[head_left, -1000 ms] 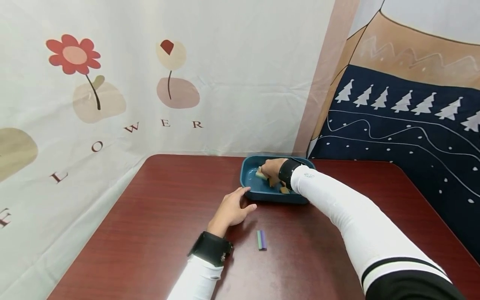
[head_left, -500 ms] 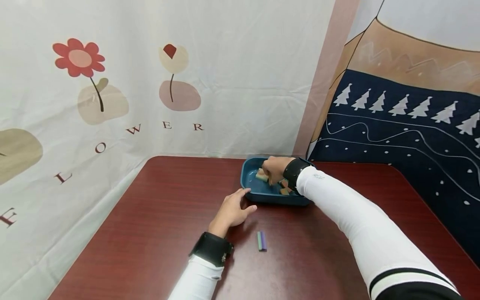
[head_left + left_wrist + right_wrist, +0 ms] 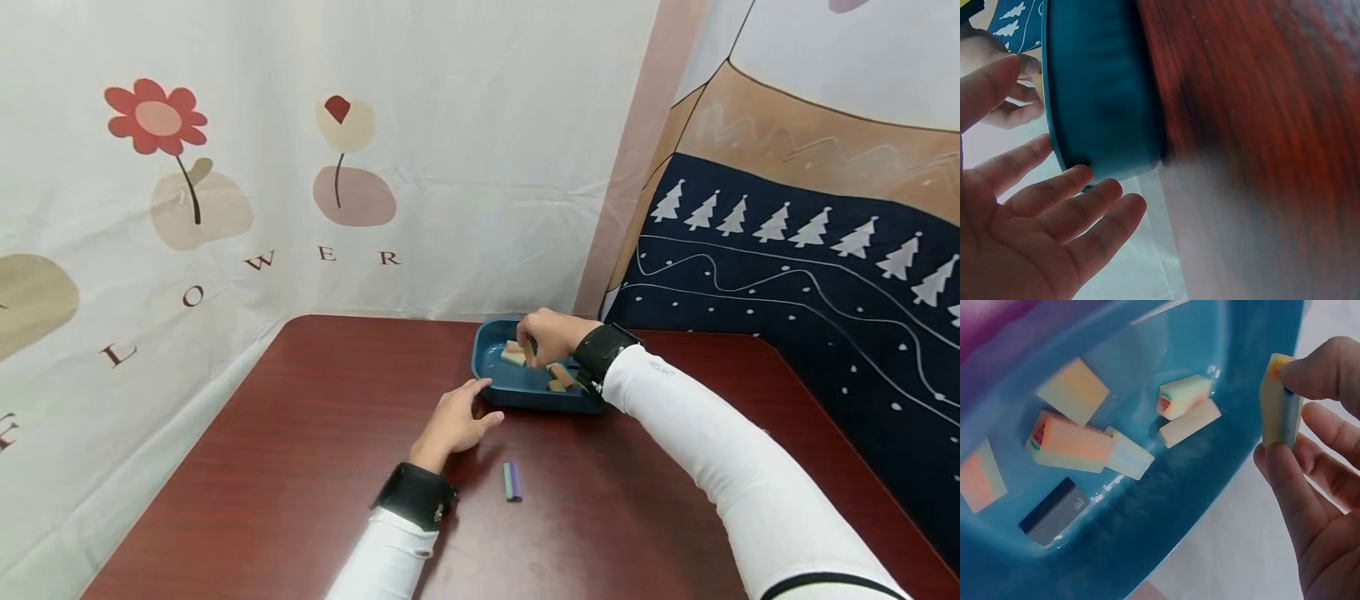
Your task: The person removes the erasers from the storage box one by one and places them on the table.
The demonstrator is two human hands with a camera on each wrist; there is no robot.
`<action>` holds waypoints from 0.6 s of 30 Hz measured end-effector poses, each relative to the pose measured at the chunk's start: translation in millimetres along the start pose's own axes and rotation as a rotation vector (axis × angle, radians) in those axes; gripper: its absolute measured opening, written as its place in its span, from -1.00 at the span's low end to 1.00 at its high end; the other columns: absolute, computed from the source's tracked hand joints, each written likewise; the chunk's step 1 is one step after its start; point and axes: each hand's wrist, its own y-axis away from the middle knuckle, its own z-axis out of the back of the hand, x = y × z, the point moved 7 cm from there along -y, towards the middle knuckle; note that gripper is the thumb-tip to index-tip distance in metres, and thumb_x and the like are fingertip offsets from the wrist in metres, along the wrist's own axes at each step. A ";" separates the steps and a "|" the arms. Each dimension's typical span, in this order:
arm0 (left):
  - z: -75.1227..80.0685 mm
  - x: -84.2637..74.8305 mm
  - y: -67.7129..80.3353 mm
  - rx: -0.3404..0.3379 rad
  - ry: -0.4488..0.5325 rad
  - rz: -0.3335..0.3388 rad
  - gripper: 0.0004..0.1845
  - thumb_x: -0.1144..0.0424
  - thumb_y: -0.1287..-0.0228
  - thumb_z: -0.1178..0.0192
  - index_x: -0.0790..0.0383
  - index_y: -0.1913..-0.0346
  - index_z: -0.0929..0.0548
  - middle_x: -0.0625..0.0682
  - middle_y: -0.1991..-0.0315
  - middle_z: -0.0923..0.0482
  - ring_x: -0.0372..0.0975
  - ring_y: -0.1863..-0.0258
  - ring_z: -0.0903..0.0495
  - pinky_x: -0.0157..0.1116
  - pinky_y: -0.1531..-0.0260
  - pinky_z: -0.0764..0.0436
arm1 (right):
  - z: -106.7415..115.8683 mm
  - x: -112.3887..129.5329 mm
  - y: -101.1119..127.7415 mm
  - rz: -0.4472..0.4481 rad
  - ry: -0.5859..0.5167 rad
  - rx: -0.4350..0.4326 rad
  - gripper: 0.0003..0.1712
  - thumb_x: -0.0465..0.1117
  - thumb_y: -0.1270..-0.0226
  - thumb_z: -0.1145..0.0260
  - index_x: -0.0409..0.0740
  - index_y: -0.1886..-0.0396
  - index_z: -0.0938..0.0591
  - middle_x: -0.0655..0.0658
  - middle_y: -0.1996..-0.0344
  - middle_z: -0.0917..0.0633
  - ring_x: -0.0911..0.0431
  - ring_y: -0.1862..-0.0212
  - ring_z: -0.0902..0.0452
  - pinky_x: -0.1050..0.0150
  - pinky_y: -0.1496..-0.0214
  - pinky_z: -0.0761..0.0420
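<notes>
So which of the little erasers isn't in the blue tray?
The green-and-purple eraser. It lies alone on the red-brown table, near the left hand, while the others lie in the tray or the right hand.

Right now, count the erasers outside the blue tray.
2: a pale eraser pinched in the right hand over the tray; a purple-green eraser on the table near the left hand. The arms may hide more.

Dark red table [image 3: 300,467]; blue tray [image 3: 491,385] at rear; small eraser [image 3: 512,482] nearer
</notes>
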 end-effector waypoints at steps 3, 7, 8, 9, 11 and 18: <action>1.9 3.2 1.2 -0.003 -0.002 0.005 -0.36 0.06 -0.33 -0.24 0.17 -0.41 -0.36 0.24 -0.40 -0.25 0.14 -0.38 -0.20 0.10 -0.26 -0.28 | 3.1 4.3 5.3 0.012 -0.017 -0.025 -0.73 -0.28 -0.07 -0.47 -0.13 0.20 -0.65 -0.02 0.30 -0.59 0.14 0.34 -0.47 0.27 0.30 -0.55; 5.0 7.6 2.2 -0.011 -0.005 0.013 -0.35 0.06 -0.32 -0.26 0.18 -0.41 -0.36 0.24 -0.39 -0.27 0.12 -0.37 -0.22 0.09 -0.25 -0.30 | 7.8 11.6 13.9 0.046 -0.045 -0.079 -0.70 -0.30 -0.05 -0.46 -0.20 0.17 -0.66 -0.03 0.32 -0.58 0.12 0.32 -0.44 0.26 0.28 -0.53; 5.6 8.1 2.0 -0.012 -0.006 0.013 -0.35 0.06 -0.32 -0.26 0.18 -0.41 -0.36 0.23 -0.39 -0.27 0.12 -0.37 -0.23 0.09 -0.25 -0.30 | 8.9 13.4 17.0 0.052 -0.056 -0.092 -0.69 -0.31 -0.05 -0.45 -0.21 0.15 -0.66 -0.03 0.32 -0.58 0.12 0.32 -0.44 0.25 0.28 -0.53; 5.9 8.3 1.6 -0.012 -0.006 0.012 -0.35 0.06 -0.32 -0.26 0.19 -0.41 -0.36 0.22 -0.38 -0.28 0.11 -0.37 -0.23 0.08 -0.25 -0.30 | 10.0 15.2 20.6 0.058 -0.061 -0.107 -0.68 -0.31 -0.05 -0.45 -0.23 0.14 -0.66 -0.03 0.32 -0.58 0.12 0.32 -0.44 0.25 0.28 -0.53; 5.9 7.5 1.0 -0.010 -0.004 0.009 -0.34 0.05 -0.32 -0.26 0.19 -0.41 -0.36 0.22 -0.39 -0.28 0.10 -0.37 -0.24 0.07 -0.25 -0.31 | 11.5 18.1 28.3 0.070 -0.074 -0.131 -0.68 -0.33 -0.04 -0.43 -0.24 0.15 -0.66 -0.05 0.34 -0.57 0.11 0.34 -0.42 0.24 0.30 -0.51; 2.3 1.0 0.2 -0.001 0.001 -0.002 -0.33 0.04 -0.32 -0.26 0.18 -0.42 -0.35 0.20 -0.38 -0.29 0.11 -0.36 -0.23 0.08 -0.26 -0.30 | 8.1 23.1 53.5 0.084 -0.129 -0.183 -0.72 -0.35 -0.02 -0.41 -0.22 0.20 -0.64 -0.06 0.36 -0.54 0.12 0.37 -0.38 0.25 0.34 -0.47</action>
